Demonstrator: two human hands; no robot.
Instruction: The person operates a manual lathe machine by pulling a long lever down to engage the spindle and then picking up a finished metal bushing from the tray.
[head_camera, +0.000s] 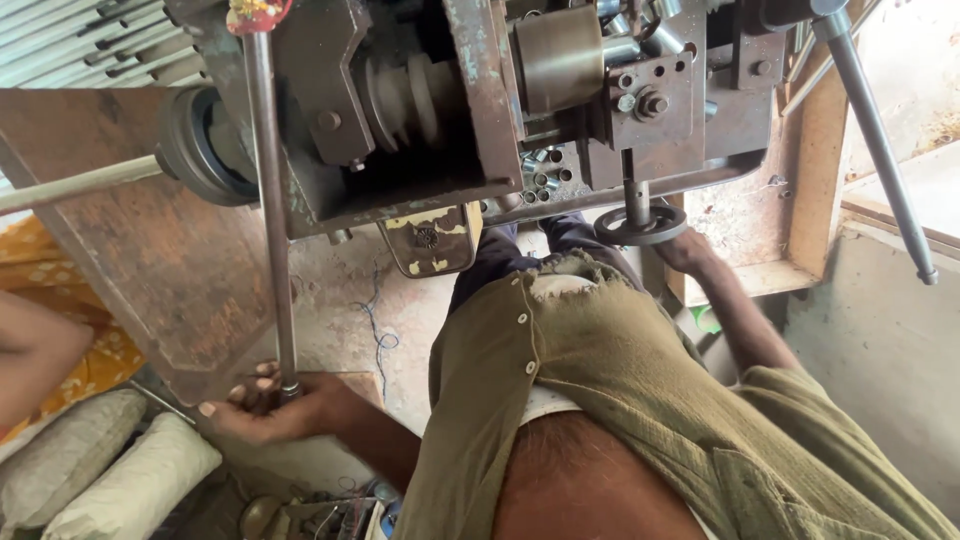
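I look down over my olive shirt at a heavy, worn metal machine (440, 110) with pulleys and bolts. My left hand (268, 405) is wrapped around the lower end of a long steel lever rod (270, 220) that runs up to the machine's top left. My right hand (684, 250) reaches forward under a small round handwheel (640, 225) on a vertical shaft at the machine's underside, touching its rim. Whether the fingers close on the wheel is hidden.
A rusty brown metal plate (150, 250) stands at the left. White filled sacks (110, 470) lie at the lower left. A second long steel rod (880, 140) slants down at the right. Another person's arm (35, 350) shows at the left edge. Small metal parts (320, 510) lie below.
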